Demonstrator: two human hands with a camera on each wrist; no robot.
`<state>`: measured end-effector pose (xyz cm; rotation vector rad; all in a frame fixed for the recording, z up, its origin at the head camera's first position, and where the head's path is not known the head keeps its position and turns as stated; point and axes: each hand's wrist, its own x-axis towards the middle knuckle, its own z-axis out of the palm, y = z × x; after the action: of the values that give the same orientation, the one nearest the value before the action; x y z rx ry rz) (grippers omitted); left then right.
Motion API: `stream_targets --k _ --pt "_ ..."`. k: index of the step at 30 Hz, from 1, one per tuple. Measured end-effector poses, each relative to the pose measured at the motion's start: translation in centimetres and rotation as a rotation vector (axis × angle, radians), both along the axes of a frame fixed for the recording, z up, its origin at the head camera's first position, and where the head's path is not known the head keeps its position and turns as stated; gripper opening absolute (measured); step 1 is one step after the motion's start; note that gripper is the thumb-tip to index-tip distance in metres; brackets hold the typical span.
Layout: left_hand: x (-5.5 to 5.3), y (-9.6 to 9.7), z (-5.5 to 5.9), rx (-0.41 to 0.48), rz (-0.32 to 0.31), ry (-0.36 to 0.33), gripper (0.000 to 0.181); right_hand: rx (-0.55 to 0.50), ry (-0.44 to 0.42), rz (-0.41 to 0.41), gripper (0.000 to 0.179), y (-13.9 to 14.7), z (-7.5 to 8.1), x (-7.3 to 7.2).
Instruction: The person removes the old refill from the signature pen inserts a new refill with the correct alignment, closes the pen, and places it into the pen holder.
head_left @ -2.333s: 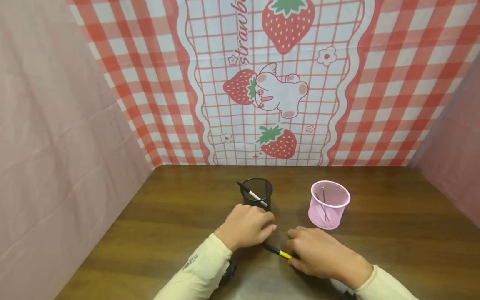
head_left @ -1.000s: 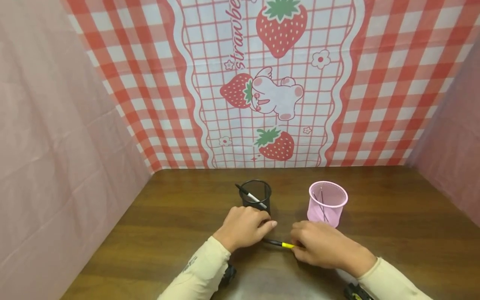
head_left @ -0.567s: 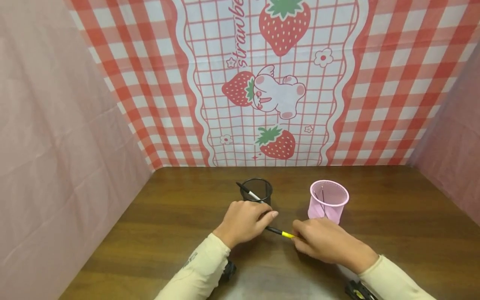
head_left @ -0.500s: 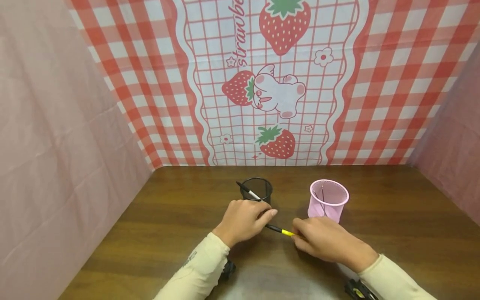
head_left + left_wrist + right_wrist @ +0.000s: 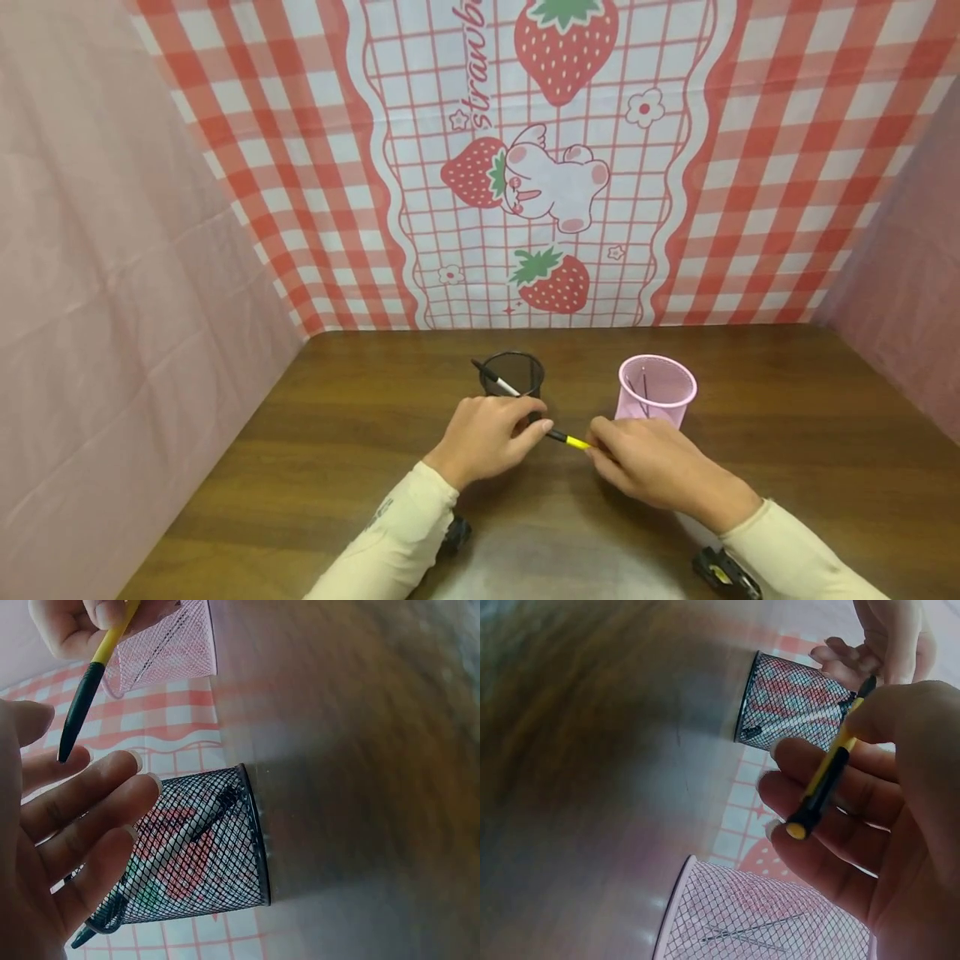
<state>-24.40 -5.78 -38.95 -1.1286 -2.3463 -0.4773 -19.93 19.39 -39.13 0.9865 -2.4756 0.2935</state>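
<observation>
1. Brown wood-grain surface (image 5: 300,467), under everything.
2. My right hand (image 5: 652,462): thumb and fingers pinch a slim black-and-yellow plastic-looking pen (image 5: 94,667) on its yellow part.
3. My left hand (image 5: 487,437): holding nothing, fingers loosely spread by the black tip.
4. Pink mesh cylindrical cup (image 5: 675,410), beyond right hand.
5. Black mesh cylindrical cup (image 5: 232,855), beyond left.
6. Pen: raised between hands; probably light, stiff, slightly slick; mid-barrel pinch should do.

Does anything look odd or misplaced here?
The checked backdrop: its lettering runs vertically and its cartoon animal lies sideways, as if turned. Nothing looks spilled: black mesh cup and pink mesh cup stand upright, and the right hand holds the yellow-and-black pen.
</observation>
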Motion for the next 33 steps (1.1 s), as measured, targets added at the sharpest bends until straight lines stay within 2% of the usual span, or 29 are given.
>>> stream_targets --k 7,18,28,33 --pt "-0.10 0.00 -0.31 -0.039 -0.016 0.046 0.021 -0.021 0.051 -0.033 0.013 -0.05 -0.07 -0.05" --pt "0.03 0.03 -0.03 -0.070 -0.031 0.061 0.017 -0.042 0.101 -0.026 0.010 0.06 -0.20 -0.23" --pt "0.15 0.12 0.31 -0.023 -0.121 0.041 0.013 -0.055 0.091 -0.014 0.008 -0.04 0.05 -0.14" --pt "-0.02 0.03 0.21 0.039 -0.146 -0.005 0.012 -0.072 0.088 -0.015 0.009 -0.06 -0.03 -0.16"
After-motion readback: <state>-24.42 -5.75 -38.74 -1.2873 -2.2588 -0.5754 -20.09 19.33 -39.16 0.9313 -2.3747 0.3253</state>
